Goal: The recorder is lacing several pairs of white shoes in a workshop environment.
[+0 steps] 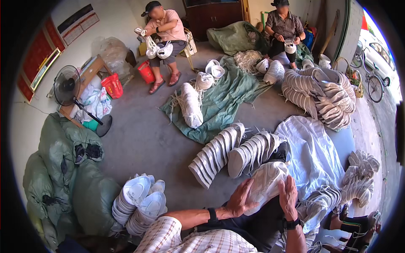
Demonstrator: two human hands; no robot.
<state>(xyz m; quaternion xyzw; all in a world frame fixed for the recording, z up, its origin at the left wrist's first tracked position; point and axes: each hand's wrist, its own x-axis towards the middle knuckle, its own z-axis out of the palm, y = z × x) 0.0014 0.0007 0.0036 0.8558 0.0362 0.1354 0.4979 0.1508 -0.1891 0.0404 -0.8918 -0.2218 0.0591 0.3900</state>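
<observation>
A white shoe upper [265, 181] is held over my lap, its toe end pointing down toward me. My left hand [240, 198] presses along its left side and my right hand [288, 197] along its right, both with fairly straight fingers. Just beyond lie two long nested stacks of white shoe uppers [217, 152] on the floor, their laces trailing. The right stack [255, 152] reaches close to my dark shoe. A pale sheet [310, 145] spreads to the right of my hands, with more uppers [358, 179] piled beside it.
Nested pale shoe parts [137, 192] stand left of my lap, beside bulging green sacks [59, 143]. A floor fan [101, 123] stands farther left. Two people [166, 27] sit at the back, each handling shoe uppers. A green tarp [225, 103] and a large heap of uppers [320, 95] lie between.
</observation>
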